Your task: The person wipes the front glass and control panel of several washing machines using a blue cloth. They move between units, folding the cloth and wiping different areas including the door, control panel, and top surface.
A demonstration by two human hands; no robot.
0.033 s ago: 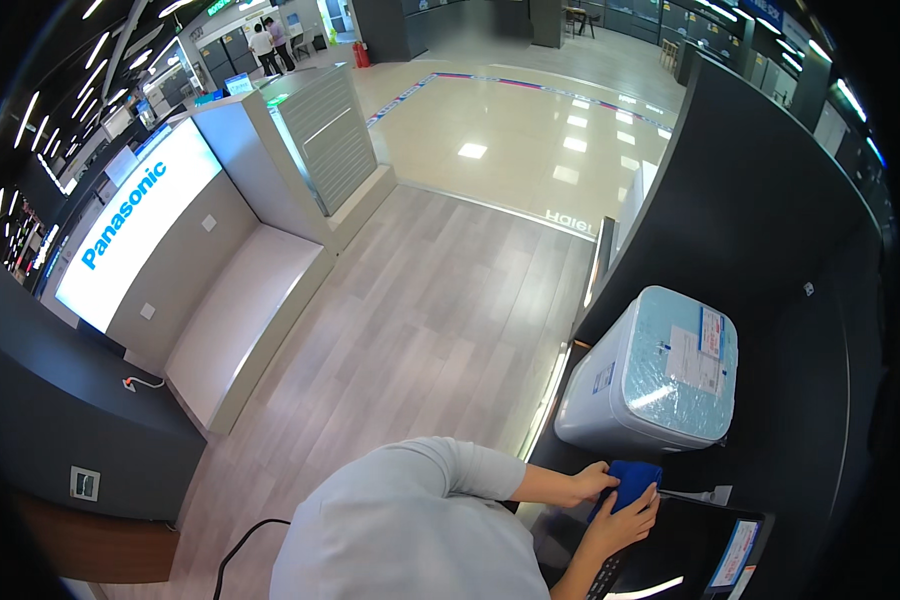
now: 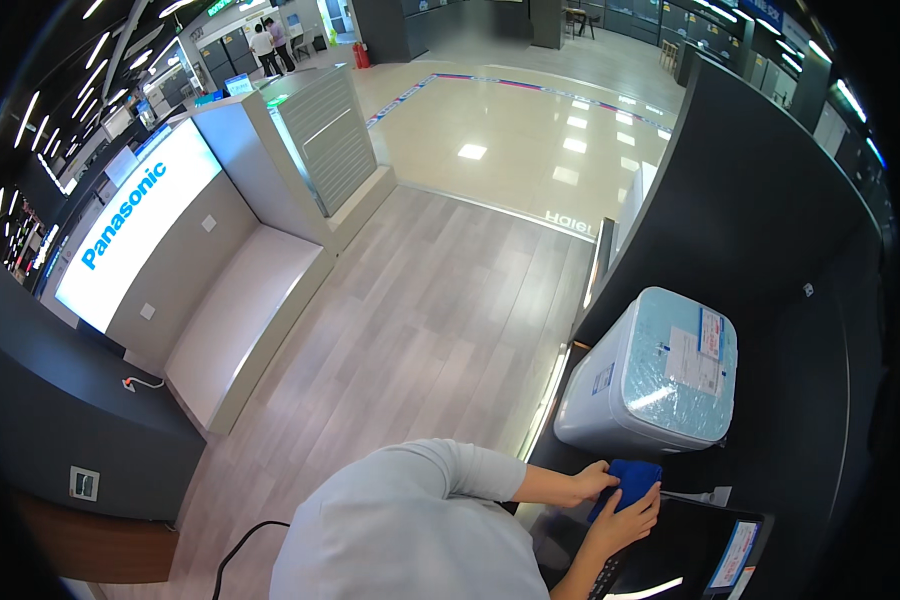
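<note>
A folded blue cloth [image 2: 634, 474] is held between my two hands, over the near end of the dark platform at the lower right. My left hand [image 2: 592, 483] pinches its left edge. My right hand [image 2: 625, 524] closes round its near right side, its fingers partly covering it. Just beyond the cloth stands a white box-shaped appliance [image 2: 595, 420] with a light blue top under clear film and paper labels on it. Below my right hand lies a glossy black panel [image 2: 680, 540] with a label at its right end.
Dark partition walls [image 2: 760, 170] enclose the platform at the far and right sides. Wooden flooring [image 2: 420, 300] runs to its left. Across it are a low pale display ledge [image 2: 255, 290] and a lit sign [image 2: 135, 225]. A black cable [image 2: 232, 555] lies at the lower left.
</note>
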